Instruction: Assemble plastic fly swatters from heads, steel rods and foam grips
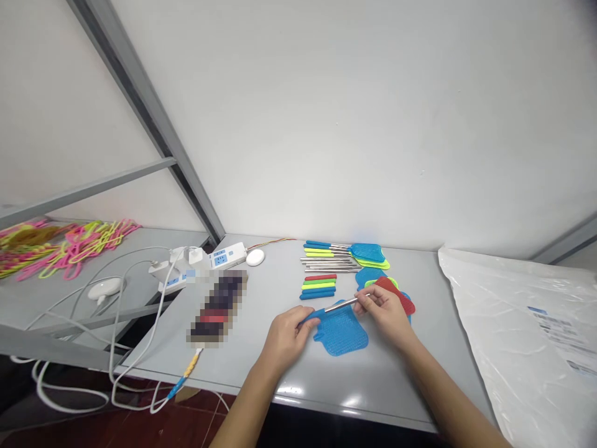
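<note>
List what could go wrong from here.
The left hand pinches the blue handle and the right hand the metal rod; if either slips, the piece could drop onto the blue mesh head below.
Loose metal rods lie close together; a bump might roll them.
A cable hangs off the table; a snag could tug the pixelated item.

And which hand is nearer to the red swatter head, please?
Right. The right hand holds the metal rod beside the left edge of the red swatter head; the left hand is farther left, holding the blue handle.
</note>
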`<move>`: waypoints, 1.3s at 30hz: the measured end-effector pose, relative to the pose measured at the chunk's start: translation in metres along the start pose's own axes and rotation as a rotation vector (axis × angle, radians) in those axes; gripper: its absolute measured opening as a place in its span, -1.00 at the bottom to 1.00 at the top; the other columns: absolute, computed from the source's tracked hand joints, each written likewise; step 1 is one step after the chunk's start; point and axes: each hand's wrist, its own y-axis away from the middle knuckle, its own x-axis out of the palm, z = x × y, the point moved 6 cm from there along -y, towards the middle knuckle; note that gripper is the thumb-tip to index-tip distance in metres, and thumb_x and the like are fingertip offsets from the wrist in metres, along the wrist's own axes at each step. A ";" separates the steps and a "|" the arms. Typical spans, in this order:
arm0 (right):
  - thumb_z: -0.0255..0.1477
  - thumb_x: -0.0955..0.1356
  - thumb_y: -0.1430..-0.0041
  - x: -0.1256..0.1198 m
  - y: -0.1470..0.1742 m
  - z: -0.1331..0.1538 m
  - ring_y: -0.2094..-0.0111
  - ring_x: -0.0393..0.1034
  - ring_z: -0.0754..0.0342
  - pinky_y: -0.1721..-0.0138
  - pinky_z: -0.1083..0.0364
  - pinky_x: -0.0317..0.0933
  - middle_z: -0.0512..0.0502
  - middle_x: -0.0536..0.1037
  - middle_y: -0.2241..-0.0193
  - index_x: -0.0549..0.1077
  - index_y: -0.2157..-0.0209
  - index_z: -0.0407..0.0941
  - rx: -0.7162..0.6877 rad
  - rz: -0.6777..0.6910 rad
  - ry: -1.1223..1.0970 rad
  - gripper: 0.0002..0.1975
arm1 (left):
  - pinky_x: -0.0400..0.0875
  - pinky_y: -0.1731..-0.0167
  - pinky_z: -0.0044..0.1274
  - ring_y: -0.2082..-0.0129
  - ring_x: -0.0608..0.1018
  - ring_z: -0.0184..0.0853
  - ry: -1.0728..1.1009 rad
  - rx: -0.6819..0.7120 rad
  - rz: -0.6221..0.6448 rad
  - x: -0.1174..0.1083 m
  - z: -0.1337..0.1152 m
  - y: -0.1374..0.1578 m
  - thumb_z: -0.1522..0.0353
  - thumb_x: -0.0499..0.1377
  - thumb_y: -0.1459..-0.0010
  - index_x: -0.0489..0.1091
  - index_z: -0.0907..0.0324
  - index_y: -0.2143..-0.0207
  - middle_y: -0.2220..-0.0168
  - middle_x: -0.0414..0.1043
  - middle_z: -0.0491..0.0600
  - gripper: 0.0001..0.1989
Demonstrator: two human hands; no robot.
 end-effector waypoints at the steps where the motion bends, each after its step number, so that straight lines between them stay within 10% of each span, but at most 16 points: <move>1: -0.14 0.37 -0.10 0.001 0.000 0.000 0.52 0.39 0.13 0.42 0.12 0.28 -0.02 0.53 0.55 0.41 0.40 -0.12 0.002 0.007 -0.003 -0.69 | 0.30 0.38 -0.56 0.38 0.47 -0.33 -0.010 -0.002 0.005 0.000 -0.001 0.000 0.20 0.00 -0.25 0.47 0.13 0.24 0.37 0.47 -0.03 -0.70; 17: -0.16 0.32 -0.17 0.011 0.004 0.003 0.51 0.37 0.13 0.44 0.12 0.24 -0.01 0.50 0.53 0.38 0.35 -0.11 0.032 0.139 0.097 -0.72 | 0.30 0.41 -0.57 0.38 0.46 -0.34 0.148 -0.031 -0.097 -0.007 0.005 0.001 0.19 0.10 -0.18 0.49 0.13 0.28 0.38 0.45 -0.03 -0.75; 26: -0.17 0.22 -0.26 0.028 0.016 0.001 0.42 0.33 0.06 0.42 0.10 0.15 -0.02 0.48 0.44 0.45 0.17 -0.01 -0.049 0.312 0.554 -0.72 | 0.37 0.34 -0.49 0.47 0.40 -0.41 1.180 -0.277 -0.529 -0.020 0.028 -0.010 0.15 0.04 -0.22 0.32 0.19 0.29 0.48 0.27 -0.11 -0.72; 32: -0.21 0.15 -0.31 0.036 0.021 0.012 0.33 0.38 0.03 0.29 0.07 0.19 -0.06 0.52 0.34 0.43 0.20 -0.03 -0.128 0.342 0.707 -0.69 | 0.39 0.34 -0.47 0.54 0.36 -0.46 1.561 -0.328 -0.213 -0.026 0.029 -0.043 0.17 0.05 -0.23 0.35 0.21 0.29 0.40 0.33 -0.06 -0.72; 39: -0.23 0.11 -0.34 0.031 0.018 0.007 0.34 0.37 0.05 0.31 0.09 0.17 -0.02 0.50 0.36 0.39 0.24 -0.03 -0.115 0.339 0.803 -0.69 | 0.34 0.39 -0.52 0.46 0.42 -0.40 1.447 -0.281 0.106 -0.018 0.024 -0.061 0.01 -0.10 -0.24 0.36 0.24 0.22 0.32 0.38 0.04 -0.50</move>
